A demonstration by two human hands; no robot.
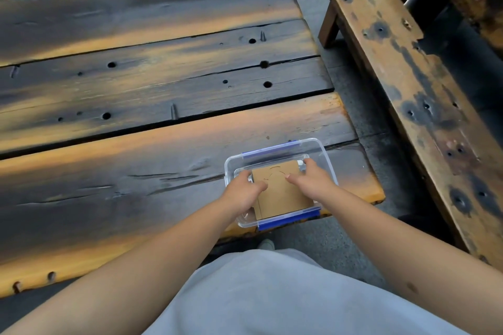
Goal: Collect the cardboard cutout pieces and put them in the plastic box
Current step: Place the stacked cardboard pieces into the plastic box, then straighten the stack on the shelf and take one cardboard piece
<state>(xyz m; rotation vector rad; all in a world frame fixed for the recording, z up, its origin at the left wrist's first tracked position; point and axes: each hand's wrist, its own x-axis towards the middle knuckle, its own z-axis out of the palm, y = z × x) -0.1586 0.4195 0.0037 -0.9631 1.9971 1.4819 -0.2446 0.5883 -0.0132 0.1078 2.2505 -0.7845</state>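
Observation:
A clear plastic box (325, 160) with blue clips stands at the near right corner of the wooden table. Inside it lies a brown cardboard sheet (283, 193) with cut lines in its upper part. My left hand (242, 193) grips the sheet's left edge, thumb on top. My right hand (313, 178) holds its right edge, thumb resting on the cardboard, fingers at the far corner. Any loose pieces under the sheet are hidden.
The table (152, 95) is made of dark, scorched planks with holes and gaps. A wooden bench (408, 84) runs along the right, with grey floor between it and the table. My grey-clad lap (272, 296) fills the bottom.

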